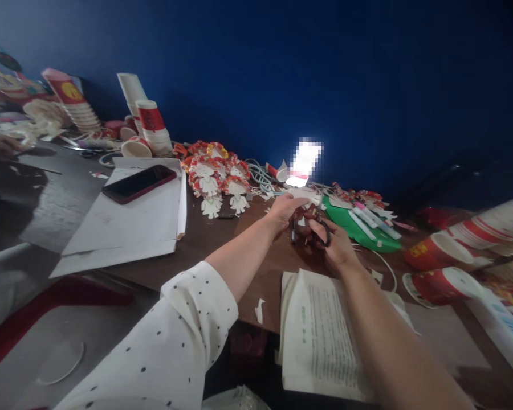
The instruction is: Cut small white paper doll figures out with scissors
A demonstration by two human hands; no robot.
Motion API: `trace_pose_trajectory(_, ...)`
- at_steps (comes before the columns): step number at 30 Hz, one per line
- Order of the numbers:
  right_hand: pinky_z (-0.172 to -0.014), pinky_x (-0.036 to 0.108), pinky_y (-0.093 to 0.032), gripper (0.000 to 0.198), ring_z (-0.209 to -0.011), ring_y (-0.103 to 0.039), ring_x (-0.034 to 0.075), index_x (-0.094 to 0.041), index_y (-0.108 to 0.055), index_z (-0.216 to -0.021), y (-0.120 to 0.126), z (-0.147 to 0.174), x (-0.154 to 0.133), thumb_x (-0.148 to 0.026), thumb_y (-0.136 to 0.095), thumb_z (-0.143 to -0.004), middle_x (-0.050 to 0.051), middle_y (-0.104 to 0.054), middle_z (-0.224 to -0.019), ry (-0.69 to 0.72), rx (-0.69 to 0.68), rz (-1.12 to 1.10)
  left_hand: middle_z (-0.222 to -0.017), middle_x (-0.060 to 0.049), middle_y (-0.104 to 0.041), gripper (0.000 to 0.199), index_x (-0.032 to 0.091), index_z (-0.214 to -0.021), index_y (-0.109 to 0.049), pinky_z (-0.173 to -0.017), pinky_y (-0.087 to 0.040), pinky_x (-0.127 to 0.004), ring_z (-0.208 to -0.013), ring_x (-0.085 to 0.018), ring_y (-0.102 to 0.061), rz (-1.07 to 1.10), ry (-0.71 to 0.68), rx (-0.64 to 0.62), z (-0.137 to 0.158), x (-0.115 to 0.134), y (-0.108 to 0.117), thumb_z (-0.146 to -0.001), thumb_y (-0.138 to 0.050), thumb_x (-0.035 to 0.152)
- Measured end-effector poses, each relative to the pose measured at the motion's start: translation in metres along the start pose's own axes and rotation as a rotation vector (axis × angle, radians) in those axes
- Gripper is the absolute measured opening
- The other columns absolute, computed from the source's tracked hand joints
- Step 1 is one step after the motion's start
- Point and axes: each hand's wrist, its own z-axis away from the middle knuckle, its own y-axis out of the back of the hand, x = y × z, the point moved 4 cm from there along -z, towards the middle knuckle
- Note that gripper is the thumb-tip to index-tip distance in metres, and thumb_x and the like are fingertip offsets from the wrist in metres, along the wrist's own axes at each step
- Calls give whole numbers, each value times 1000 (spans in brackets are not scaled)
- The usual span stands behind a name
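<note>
My left hand (283,209) pinches a white paper piece (305,197) above the brown table. A pair of scissors with black handles (325,232) sits in my right hand (334,242), the fingers through the loops. Their blades point up at the paper's right edge; whether they touch it I cannot tell. To the left of my hands lies a pile of paper-cut figures (209,179) with red and white frilly tops. Just behind the paper stands a bright, blurred-out screen (305,162).
A phone (139,183) lies on a white board (128,228) at left. Paper-cup stacks (154,128) stand behind it, with more cups (440,250) at right. Pens (365,219) rest on a green piece (346,225). A printed booklet (320,336) lies at the front edge. Another person's hand (0,147) is far left.
</note>
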Motion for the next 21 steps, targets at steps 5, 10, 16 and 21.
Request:
trace_pose_trajectory(5, -50, 25, -41, 58, -60, -58, 15, -20, -78, -112, 2, -1, 1, -61, -80, -71, 2, -69, -71, 13, 6, 2, -65, -4, -69, 3, 11, -78, -65, -68, -51, -25, -61, -12, -66, -9, -13, -11, 0, 1, 0, -78, -66, 9)
trace_pose_trajectory(10, -47, 26, -43, 59, -58, -56, 15, -20, -78, -112, 2, -1, 0, -62, -79, -70, 1, -67, -69, 11, 7, -8, -66, -4, -69, 7, 11, -79, -65, -67, -52, -25, -62, -13, -67, 10, -5, 5, -2, 0, 1, -74, -70, 8)
trace_pose_trajectory(16, -44, 26, -42, 59, -57, -55, 16, -21, -78, -111, 1, -1, 1, -63, -80, -70, 1, -66, -69, -3, -2, -23, -65, -4, -69, 6, 11, -79, -66, -68, -51, -24, -62, -12, -66, 19, 11, 11, 1, 3, -2, -76, -66, 5)
trace_pose_trajectory(21, -46, 25, -41, 57, -56, -54, 14, -19, -79, -108, 1, 0, -1, -62, -80, -70, 0, -64, -65, 28, 15, -29, -70, -5, -70, 8, 10, -80, -66, -68, -51, -25, -63, -13, -68, 26, 30, 25, 5, 5, -3, -75, -69, 5)
